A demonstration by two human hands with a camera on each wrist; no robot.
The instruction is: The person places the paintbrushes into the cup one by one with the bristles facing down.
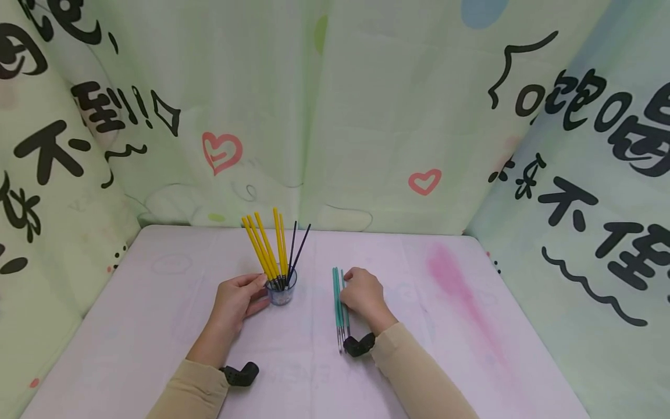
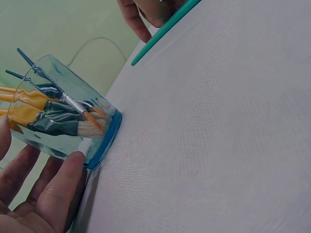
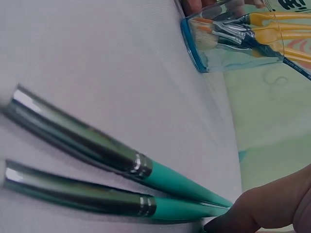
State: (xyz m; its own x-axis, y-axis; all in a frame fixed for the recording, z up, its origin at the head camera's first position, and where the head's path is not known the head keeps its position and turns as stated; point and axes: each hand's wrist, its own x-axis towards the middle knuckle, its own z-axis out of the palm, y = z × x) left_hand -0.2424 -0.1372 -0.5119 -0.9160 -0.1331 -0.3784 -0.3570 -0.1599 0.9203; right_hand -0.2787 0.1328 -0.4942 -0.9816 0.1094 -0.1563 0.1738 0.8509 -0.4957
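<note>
A clear cup with a blue base (image 1: pixel 281 297) stands upright on the table. Several yellow-handled paintbrushes (image 1: pixel 264 244) and two dark-handled ones (image 1: pixel 299 250) lean in it, bristles down, as the left wrist view shows. My left hand (image 1: pixel 235 301) holds the cup from its left side, thumb and fingers around its lower wall (image 2: pixel 102 145). To the right lie slim teal paintbrushes (image 1: pixel 337 302), side by side, metal ends toward me. Over them, my right hand (image 1: pixel 364 294) pinches one teal paintbrush near its handle end; its fingertips are partly hidden in the head view.
The table (image 1: pixel 173 302) has a pale pinkish cloth with a bright pink streak on the right. Printed curtains (image 1: pixel 356 116) with black writing and red hearts enclose the back and both sides. A black wrist device (image 1: pixel 242 374) sits at each sleeve.
</note>
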